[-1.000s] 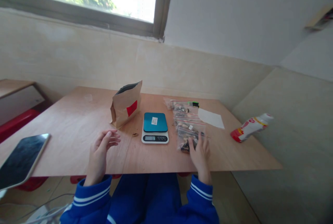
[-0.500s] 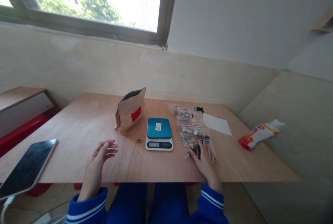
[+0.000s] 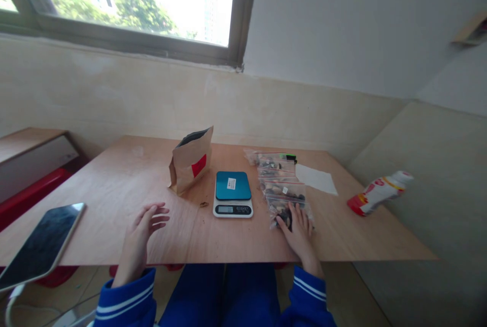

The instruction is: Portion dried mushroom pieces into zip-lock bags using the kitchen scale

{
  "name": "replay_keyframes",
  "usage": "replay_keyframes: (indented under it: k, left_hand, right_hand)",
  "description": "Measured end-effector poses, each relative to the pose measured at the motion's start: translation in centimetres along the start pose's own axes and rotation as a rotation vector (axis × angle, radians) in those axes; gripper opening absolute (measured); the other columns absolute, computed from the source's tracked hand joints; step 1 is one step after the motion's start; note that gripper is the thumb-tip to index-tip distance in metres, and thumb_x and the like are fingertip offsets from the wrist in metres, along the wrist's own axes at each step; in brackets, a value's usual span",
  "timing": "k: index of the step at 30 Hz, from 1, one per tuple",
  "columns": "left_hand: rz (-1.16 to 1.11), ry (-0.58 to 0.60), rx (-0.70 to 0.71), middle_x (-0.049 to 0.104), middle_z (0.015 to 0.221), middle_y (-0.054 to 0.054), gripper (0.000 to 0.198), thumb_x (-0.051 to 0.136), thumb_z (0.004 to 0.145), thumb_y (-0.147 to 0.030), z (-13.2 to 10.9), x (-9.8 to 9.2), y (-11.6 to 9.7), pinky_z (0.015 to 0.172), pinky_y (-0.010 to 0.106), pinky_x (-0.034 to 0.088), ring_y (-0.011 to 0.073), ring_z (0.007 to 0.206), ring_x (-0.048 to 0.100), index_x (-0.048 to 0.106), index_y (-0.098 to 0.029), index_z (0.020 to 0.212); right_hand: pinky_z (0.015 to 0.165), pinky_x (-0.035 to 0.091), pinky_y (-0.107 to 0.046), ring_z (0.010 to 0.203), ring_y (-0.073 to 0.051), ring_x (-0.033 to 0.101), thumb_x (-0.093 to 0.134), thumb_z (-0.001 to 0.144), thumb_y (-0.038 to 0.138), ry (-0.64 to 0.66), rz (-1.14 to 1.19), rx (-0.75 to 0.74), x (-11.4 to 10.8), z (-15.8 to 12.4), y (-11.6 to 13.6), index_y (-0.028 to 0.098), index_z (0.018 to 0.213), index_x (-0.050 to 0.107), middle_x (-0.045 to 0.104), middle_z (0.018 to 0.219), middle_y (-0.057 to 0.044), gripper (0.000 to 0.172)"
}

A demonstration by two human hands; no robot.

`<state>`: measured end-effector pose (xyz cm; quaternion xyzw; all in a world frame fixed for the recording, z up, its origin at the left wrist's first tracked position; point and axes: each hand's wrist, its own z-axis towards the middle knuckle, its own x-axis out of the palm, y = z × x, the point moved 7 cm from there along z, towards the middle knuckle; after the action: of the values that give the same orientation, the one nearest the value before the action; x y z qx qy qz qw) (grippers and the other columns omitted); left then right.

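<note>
My right hand (image 3: 298, 233) lies flat, fingers stretched out, on the nearest of several clear zip bags (image 3: 282, 188) filled with dark pieces, laid in an overlapping row on the wooden table (image 3: 114, 185). My left hand (image 3: 142, 228) hovers open over the table's front left, fingers spread, holding nothing. Between my hands stands a small kitchen scale (image 3: 233, 193) with a teal platform. Behind it to the left stands an open brown paper pouch (image 3: 191, 158) with a red label. A small dark crumb (image 3: 204, 204) lies near the scale.
A white sheet of paper (image 3: 315, 179) lies right of the bags, with a green marker (image 3: 289, 156) behind them. A white and red bottle (image 3: 378, 192) lies at the table's right edge. A phone (image 3: 40, 246) juts in at the lower left. A window and walls close the back.
My right hand slid a little forward onto the nearest bag and flattened. The view tilted up slightly. My left hand stayed open in about the same place.
</note>
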<state>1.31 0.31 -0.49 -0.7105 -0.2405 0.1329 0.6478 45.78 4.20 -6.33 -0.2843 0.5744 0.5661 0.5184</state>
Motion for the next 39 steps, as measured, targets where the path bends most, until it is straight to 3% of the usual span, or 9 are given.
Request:
replay_keyframes:
  k: [7,17,39]
  left_hand:
    - [0.055,0.105,-0.036,0.070,0.079,0.005,0.041,0.070,0.062,-0.050,0.3,1.5,1.3,0.063,0.029,0.051,0.0190,0.069,0.065,0.067,-0.016,0.084]
    - [0.077,0.136,-0.063,0.070,0.081,0.006,0.044,0.070,0.063,-0.053,0.3,2.3,2.0,0.065,0.030,0.050,0.0191,0.071,0.065,0.067,-0.016,0.086]
    - [0.060,0.188,-0.086,0.069,0.083,0.005,0.040,0.069,0.066,-0.051,-0.3,3.4,2.6,0.068,0.029,0.049,0.0187,0.073,0.064,0.065,-0.016,0.085]
  right_hand:
    - [0.112,0.020,-0.054,0.137,-0.033,0.031,0.036,0.088,0.050,-0.113,-0.010,-0.026,0.3,0.2,-0.2,0.015,0.141,0.040,0.035,0.150,-0.014,0.064]
    - [0.109,0.024,-0.050,0.131,-0.032,0.038,0.030,0.091,0.055,-0.329,-0.051,-0.092,-0.3,-0.5,0.9,0.012,0.134,0.050,0.047,0.141,-0.016,0.064]
    - [0.100,0.033,-0.053,0.120,-0.034,0.048,0.031,0.091,0.058,-0.408,0.005,-0.160,-1.2,-1.1,1.2,0.012,0.124,0.059,0.056,0.132,-0.018,0.064]
